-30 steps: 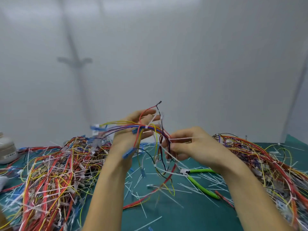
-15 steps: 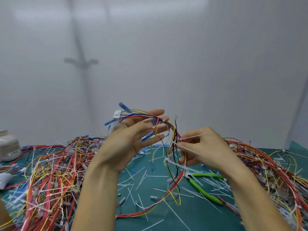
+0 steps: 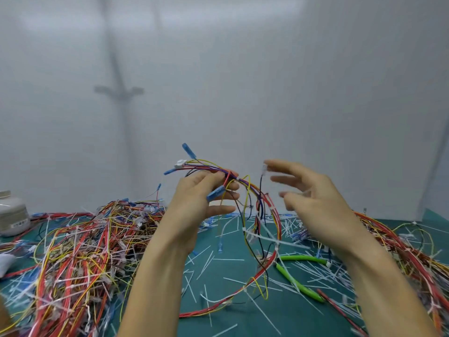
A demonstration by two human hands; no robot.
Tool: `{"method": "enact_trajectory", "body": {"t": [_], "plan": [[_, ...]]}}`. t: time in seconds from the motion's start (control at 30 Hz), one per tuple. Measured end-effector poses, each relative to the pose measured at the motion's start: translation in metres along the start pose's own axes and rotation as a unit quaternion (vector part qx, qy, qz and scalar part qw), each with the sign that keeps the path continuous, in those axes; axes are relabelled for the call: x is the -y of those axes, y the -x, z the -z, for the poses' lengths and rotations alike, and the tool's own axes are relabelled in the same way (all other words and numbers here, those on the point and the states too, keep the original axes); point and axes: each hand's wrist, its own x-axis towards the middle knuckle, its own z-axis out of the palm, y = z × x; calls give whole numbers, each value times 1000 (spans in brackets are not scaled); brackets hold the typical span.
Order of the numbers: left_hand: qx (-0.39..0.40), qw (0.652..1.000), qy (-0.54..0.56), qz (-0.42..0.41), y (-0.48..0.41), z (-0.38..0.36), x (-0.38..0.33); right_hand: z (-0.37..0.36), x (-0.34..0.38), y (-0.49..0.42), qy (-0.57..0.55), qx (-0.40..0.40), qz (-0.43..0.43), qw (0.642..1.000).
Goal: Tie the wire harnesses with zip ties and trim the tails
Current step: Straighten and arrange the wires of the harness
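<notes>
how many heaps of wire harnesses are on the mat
2: the left heap covers the left side of the mat; the right heap runs along its right edge, partly out of frame. One more harness hangs from the left hand.

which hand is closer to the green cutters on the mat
Right. The right hand hovers above the green cutters; the left hand grips the wire harness farther left.

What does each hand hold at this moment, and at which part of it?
The left hand grips the wire harness near its connector end. The right hand is spread and blurred; whether it holds anything cannot be told.
</notes>
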Motion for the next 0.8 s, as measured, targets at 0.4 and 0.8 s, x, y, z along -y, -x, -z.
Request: {"method": "enact_trajectory", "body": {"t": [0.4,0.8], "plan": [[30,991,-114,-63,1,-7,5,-23,-1,-2,-22,-32,-16,999],[52,994,-85,-40,0,-3,3,-25,4,0,-222,-69,-48,972]]}}
